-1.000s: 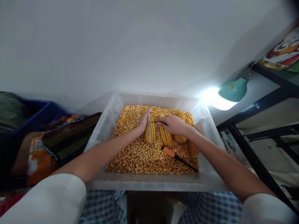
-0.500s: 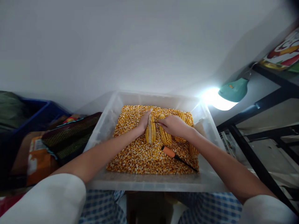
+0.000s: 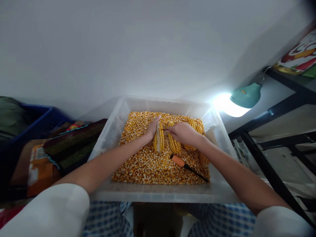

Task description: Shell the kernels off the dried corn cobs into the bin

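My left hand (image 3: 152, 129) is closed on the upper part of a corn cob (image 3: 159, 140). A pale strip without kernels runs down one side of that cob; yellow rows remain on the other. My right hand (image 3: 184, 132) is closed in a pinch beside it, its fingertips pointing at the kernels. Something thin and dark shows at those fingertips, too small to name. Under the right hand lies another corn cob (image 3: 174, 144), full of kernels. A tool with an orange handle (image 3: 177, 160) and a dark shaft rests on the loose kernels (image 3: 148, 169) just below.
A translucent plastic bin (image 3: 158, 197) holds the kernels, with more cobs (image 3: 191, 123) at its right side. A bright lamp (image 3: 245, 97) hangs from a black shelf frame (image 3: 259, 168) at right. Left of the bin are a mesh bag (image 3: 76, 144) and a blue crate (image 3: 49, 115).
Hardly anything differs. Both hands keep their places at the cob, and the view has shifted very slightly.
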Available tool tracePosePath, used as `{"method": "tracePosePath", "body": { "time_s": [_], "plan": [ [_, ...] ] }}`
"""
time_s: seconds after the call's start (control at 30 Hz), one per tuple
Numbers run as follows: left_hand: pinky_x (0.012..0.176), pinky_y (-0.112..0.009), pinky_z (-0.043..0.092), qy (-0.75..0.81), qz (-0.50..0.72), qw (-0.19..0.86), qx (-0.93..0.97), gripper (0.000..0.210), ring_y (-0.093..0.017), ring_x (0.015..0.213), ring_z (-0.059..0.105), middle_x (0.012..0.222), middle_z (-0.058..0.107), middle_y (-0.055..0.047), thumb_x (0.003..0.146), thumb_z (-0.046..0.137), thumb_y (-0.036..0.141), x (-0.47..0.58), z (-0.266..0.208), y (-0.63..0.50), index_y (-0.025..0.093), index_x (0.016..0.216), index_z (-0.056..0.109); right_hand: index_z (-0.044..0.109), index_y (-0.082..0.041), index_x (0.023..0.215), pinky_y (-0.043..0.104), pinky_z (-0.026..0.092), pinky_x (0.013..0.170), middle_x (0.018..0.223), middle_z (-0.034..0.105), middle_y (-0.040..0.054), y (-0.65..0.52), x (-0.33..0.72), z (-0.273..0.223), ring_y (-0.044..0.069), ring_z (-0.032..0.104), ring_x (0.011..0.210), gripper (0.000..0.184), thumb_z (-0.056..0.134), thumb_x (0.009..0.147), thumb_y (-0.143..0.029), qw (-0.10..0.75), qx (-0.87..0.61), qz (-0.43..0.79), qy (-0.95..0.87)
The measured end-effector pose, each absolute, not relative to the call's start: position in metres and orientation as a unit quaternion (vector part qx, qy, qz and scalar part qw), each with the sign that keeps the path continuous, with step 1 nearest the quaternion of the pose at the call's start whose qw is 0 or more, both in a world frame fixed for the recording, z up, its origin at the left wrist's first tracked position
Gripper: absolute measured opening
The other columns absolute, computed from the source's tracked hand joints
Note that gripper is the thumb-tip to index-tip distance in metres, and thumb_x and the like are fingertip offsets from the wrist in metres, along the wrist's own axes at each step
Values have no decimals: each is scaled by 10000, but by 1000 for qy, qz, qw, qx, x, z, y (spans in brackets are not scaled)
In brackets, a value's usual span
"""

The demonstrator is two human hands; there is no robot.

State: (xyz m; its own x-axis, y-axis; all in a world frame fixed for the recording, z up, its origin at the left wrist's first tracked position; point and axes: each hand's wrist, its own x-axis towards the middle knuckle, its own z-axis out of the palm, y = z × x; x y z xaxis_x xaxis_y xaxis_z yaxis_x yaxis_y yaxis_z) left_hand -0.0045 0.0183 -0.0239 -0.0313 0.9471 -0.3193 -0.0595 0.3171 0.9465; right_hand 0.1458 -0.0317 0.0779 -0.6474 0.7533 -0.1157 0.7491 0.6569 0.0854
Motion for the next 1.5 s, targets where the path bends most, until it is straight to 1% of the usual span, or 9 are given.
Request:
{"method": "tracePosePath", "body": {
  "time_s": [0.17,0.5,0.7,0.97,1.1,1.2,1.3,1.4,1.5],
  "plan": [
    [500,-231,353,589,480,463,457,391,-97,494,397,494,453,24,649,504,532,-6,-27,13,158,537,470,588,-134,901,259,342,637,778,632,113,-33,143,75,180,570,723,274,334,839,-216,92,398,14,913],
    [476,-229,310,585,492,450,462,368,-92,480,366,484,417,28,677,479,481,-4,-25,12,155,509,446,589,-115,893,242,334,673,801,640,122,-28,142,67,162,574,745,355,271,882,-273,71,377,-21,923],
    [459,-214,256,535,435,414,594,404,-78,460,301,446,312,46,727,407,474,-3,-11,6,161,476,371,628,-127,795,223,297,629,737,645,84,-23,150,76,126,550,667,344,338,865,-298,37,349,-37,936],
    [534,-209,297,403,330,368,770,381,-102,542,408,512,448,28,773,354,406,0,2,-8,147,531,494,666,-160,810,203,255,552,690,648,33,-17,164,79,84,496,565,287,420,827,-307,-12,307,-104,946],
    [546,-215,313,420,357,386,740,403,-108,547,413,505,441,28,775,349,427,0,4,-4,146,530,504,664,-153,776,204,255,551,668,641,34,-16,164,80,83,479,552,297,422,823,-318,-4,323,-106,940],
    [517,-223,313,461,388,411,684,428,-103,503,380,468,406,30,766,349,466,-1,7,3,152,496,456,654,-159,814,204,266,572,721,648,42,-17,162,82,94,502,602,306,394,836,-319,-14,335,-101,937],
    [511,-229,332,493,417,449,618,404,-108,492,397,465,441,26,732,395,493,-2,9,9,158,516,464,642,-165,827,209,268,589,756,649,49,-18,160,83,105,515,640,314,362,850,-307,-28,346,-73,935],
    [520,-244,380,515,437,540,503,345,-127,491,466,488,512,15,695,436,483,-3,9,15,164,588,510,625,-150,762,217,258,580,711,636,55,-21,159,85,109,506,622,350,335,860,-319,-29,367,-41,929],
    [468,-270,405,505,423,653,375,322,-135,406,473,450,511,10,690,401,463,-7,5,21,175,582,496,604,-154,737,221,255,581,694,624,45,-23,158,87,112,500,625,369,307,872,-327,-43,366,-28,929]
  ]
}}
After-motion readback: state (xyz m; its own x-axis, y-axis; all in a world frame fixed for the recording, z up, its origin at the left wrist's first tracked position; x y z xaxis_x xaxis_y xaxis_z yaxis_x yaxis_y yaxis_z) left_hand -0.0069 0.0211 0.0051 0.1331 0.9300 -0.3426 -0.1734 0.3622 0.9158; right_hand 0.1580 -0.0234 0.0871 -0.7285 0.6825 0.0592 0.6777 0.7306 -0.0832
